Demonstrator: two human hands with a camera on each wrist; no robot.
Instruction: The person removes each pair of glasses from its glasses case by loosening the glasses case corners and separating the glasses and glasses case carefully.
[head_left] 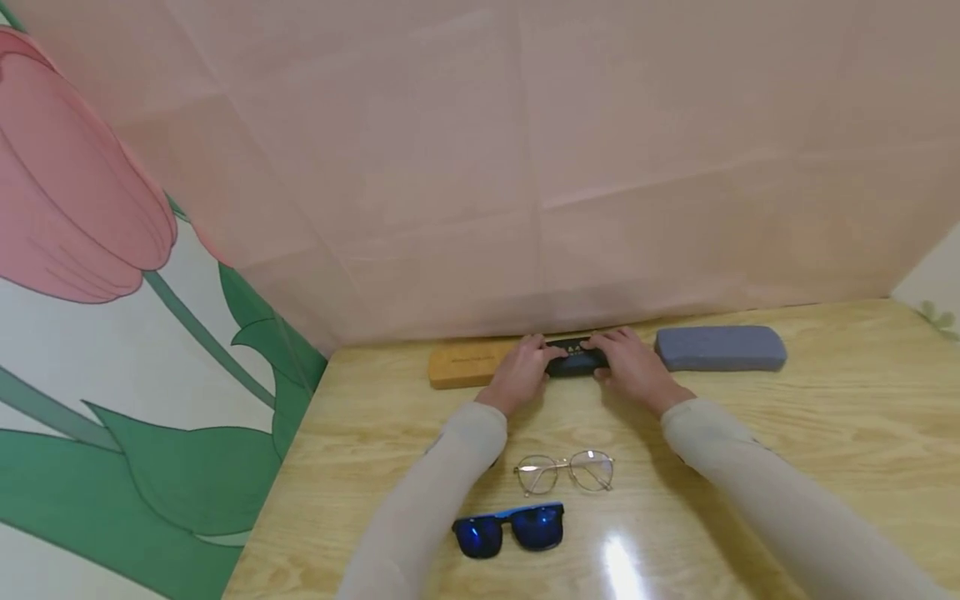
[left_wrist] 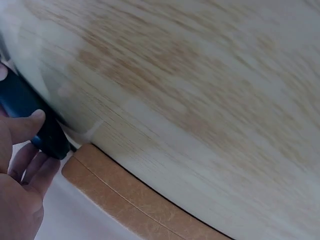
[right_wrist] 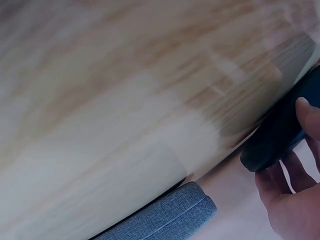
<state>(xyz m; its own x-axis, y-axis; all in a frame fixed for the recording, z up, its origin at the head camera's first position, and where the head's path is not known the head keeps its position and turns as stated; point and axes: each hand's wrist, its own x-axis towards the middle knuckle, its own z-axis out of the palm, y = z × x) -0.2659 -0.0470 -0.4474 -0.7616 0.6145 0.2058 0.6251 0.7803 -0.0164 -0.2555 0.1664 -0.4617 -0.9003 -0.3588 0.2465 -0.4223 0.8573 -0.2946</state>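
Observation:
A black glasses case [head_left: 579, 364] with small light lettering on its lid lies near the back of the table, with a hand at each end. My left hand [head_left: 520, 377] grips the left end, thumb on the front side and fingers behind, as the left wrist view shows of the dark case [left_wrist: 24, 97]. At the other end my right hand [head_left: 632, 369] holds it the same way, its thumb [right_wrist: 306, 112] against the case's side. The tan case [head_left: 463, 365] sits just left of my left hand, and a grey-blue fabric case [head_left: 720, 348] to the right of my right hand.
Thin-framed clear glasses [head_left: 564, 473] lie on the wooden table [head_left: 847, 433] between my forearms. Nearer me are black sunglasses [head_left: 510, 531] with blue lenses, beside my left sleeve [head_left: 427, 500]. A pink cloth [head_left: 420, 167] hangs behind the cases.

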